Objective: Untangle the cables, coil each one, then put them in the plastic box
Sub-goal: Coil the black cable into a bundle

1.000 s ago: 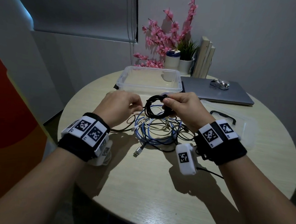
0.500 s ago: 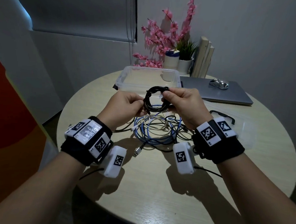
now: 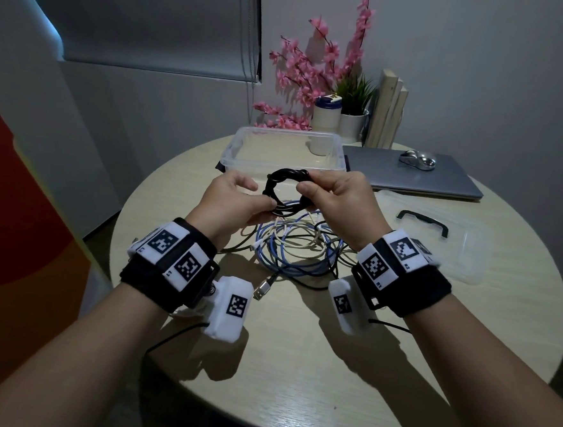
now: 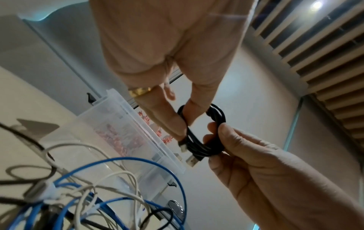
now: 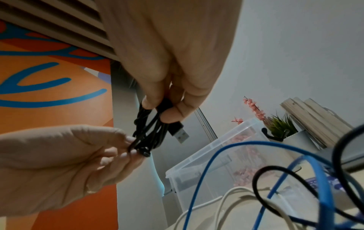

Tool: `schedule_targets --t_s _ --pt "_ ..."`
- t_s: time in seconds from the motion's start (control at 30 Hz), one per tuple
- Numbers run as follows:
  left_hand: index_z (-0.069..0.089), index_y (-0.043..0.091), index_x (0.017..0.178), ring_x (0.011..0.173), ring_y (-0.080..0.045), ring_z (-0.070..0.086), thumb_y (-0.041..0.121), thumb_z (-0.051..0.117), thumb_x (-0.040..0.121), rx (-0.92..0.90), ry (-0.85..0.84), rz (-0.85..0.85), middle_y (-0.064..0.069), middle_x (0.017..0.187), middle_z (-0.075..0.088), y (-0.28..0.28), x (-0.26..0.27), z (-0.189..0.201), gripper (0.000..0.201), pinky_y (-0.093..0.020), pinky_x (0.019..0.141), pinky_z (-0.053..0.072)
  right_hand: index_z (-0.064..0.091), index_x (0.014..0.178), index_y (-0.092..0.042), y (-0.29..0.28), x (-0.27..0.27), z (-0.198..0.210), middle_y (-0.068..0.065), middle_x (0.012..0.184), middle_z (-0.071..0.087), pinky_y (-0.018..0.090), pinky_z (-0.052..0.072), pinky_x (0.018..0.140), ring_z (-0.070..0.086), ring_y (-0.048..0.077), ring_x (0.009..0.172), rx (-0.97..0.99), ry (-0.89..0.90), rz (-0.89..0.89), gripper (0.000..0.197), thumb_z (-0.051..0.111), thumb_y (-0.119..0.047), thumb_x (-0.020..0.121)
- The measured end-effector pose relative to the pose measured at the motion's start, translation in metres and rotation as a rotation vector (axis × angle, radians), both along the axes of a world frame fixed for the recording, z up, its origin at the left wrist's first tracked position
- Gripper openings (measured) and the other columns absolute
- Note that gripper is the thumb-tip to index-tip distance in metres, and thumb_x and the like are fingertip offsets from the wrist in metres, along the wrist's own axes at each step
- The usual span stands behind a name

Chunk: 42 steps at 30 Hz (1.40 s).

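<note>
A black cable wound into a small coil [image 3: 284, 173] hangs in the air between both hands, just in front of the clear plastic box [image 3: 231, 149]. My left hand [image 3: 261, 202] pinches the coil's lower left side. My right hand [image 3: 305, 190] pinches its right side, thumb against fingers. In the right wrist view the coil [image 5: 149, 133] shows a USB plug [image 5: 179, 132] sticking out under my right fingertips [image 5: 173, 113]. Below on the table lies a tangle of blue [image 3: 283, 260], white [image 3: 304, 245] and black cables.
The box's clear lid [image 3: 455, 238] with a black handle lies to the right. A closed laptop [image 3: 409, 179] with a mouse [image 3: 417, 159] sits at the back right. Pots, pink flowers and books stand behind the box. A USB plug [image 3: 261, 290] points toward me.
Both hands have lifted the black coil a little higher and nearer the box. My left hand has moved in from beside the coil and now pinches its lower side.
</note>
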<state>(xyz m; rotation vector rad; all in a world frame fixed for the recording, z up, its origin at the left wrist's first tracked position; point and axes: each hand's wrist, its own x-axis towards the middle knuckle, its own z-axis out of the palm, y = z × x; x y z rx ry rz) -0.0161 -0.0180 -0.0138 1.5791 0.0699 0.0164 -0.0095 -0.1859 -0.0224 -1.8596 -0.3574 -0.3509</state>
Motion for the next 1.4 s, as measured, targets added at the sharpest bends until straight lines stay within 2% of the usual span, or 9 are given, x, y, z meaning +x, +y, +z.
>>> schedule_targets --t_s 0.13,0.27,0.5,0.73,0.93,1.0,1.13,1.27,1.4 --pt "0.042 0.013 0.084 0.074 -0.029 0.064 -0.012 0.066 0.077 -0.048 0.008 0.075 -0.023 0.098 0.058 -0.002 0.001 -0.003 0.035 -0.024 0.057 0.056 0.073 0.106 -0.01 0.002 0.002 -0.005 0.007 0.08 0.07 0.035 0.052 0.073 0.061 0.014 0.068 -0.166 -0.112 -0.018 0.02 0.065 -0.013 0.088" --pt "0.046 0.011 0.08 0.06 -0.018 0.061 -0.012 0.062 0.079 -0.115 0.04 0.095 -0.011 0.08 0.056 -0.001 0.002 -0.007 0.029 -0.018 0.049 0.049 0.073 0.105 -0.013 0.003 0.006 -0.014 0.009 0.082 0.072 0.044 0.052 0.075 0.065 0.027 0.079 -0.287 -0.205 -0.03 0.023 0.064 -0.023 0.086" --pt "0.044 0.012 0.077 0.056 -0.018 0.06 -0.01 0.059 0.084 -0.187 0.121 0.028 -0.012 0.072 0.059 -0.001 -0.001 -0.004 0.028 -0.02 0.047 0.049 0.073 0.099 -0.008 0.003 0.006 -0.013 0.012 0.076 0.069 0.038 0.049 0.07 0.063 0.027 0.073 -0.291 -0.237 -0.072 0.016 0.064 -0.014 0.088" --pt "0.043 0.017 0.077 0.049 -0.012 0.062 -0.006 0.062 0.085 -0.165 0.163 -0.011 -0.005 0.065 0.063 0.0 0.0 -0.006 0.031 -0.026 0.054 0.047 0.073 0.097 -0.005 0.001 0.005 -0.012 0.012 0.076 0.07 0.041 0.056 0.073 0.066 0.025 0.071 -0.15 -0.095 0.001 0.014 0.062 -0.007 0.089" --pt "0.049 0.011 0.084 0.06 -0.018 0.06 -0.006 0.059 0.086 -0.054 0.195 0.002 -0.012 0.076 0.063 -0.001 0.001 -0.007 0.02 -0.03 0.061 0.053 0.074 0.101 -0.009 0.003 0.003 -0.012 -0.015 0.067 0.059 0.024 0.05 0.066 0.059 0.004 0.064 -0.288 -0.105 0.034 0.016 0.063 -0.013 0.089" --pt "0.048 0.011 0.09 0.061 -0.019 0.062 -0.008 0.058 0.085 -0.049 0.166 0.028 -0.012 0.08 0.062 -0.001 0.002 -0.007 0.022 -0.029 0.058 0.055 0.073 0.098 -0.007 0.003 0.003 -0.011 -0.013 0.065 0.058 0.032 0.054 0.068 0.061 0.009 0.064 -0.285 -0.08 0.044 0.015 0.062 -0.013 0.09" --pt "0.042 0.01 0.102 0.063 -0.022 0.063 -0.011 0.057 0.084 -0.184 0.167 0.109 -0.014 0.082 0.059 0.0 0.006 -0.007 0.032 -0.031 0.059 0.054 0.072 0.091 -0.009 0.004 0.004 -0.009 0.01 0.071 0.067 0.048 0.055 0.071 0.066 0.03 0.072 -0.269 -0.044 0.086 0.014 0.059 -0.013 0.091" --pt "0.039 -0.001 0.129 0.054 -0.018 0.067 -0.01 0.057 0.085 -0.307 0.2 0.094 -0.019 0.089 0.062 0.001 0.009 -0.005 0.049 -0.024 0.048 0.054 0.073 0.091 -0.02 0.005 0.007 -0.01 0.01 0.077 0.071 0.05 0.056 0.073 0.069 0.029 0.076 -0.21 0.006 0.109 0.015 0.059 -0.014 0.091" --pt "0.045 0.006 0.114 0.054 -0.013 0.064 -0.004 0.059 0.087 -0.307 0.205 0.056 -0.011 0.081 0.063 0.0 0.009 -0.005 0.032 -0.02 0.047 0.051 0.073 0.102 -0.011 0.004 0.006 -0.01 0.007 0.081 0.072 0.045 0.058 0.076 0.07 0.021 0.076 -0.143 0.023 0.126 0.017 0.06 -0.009 0.09"
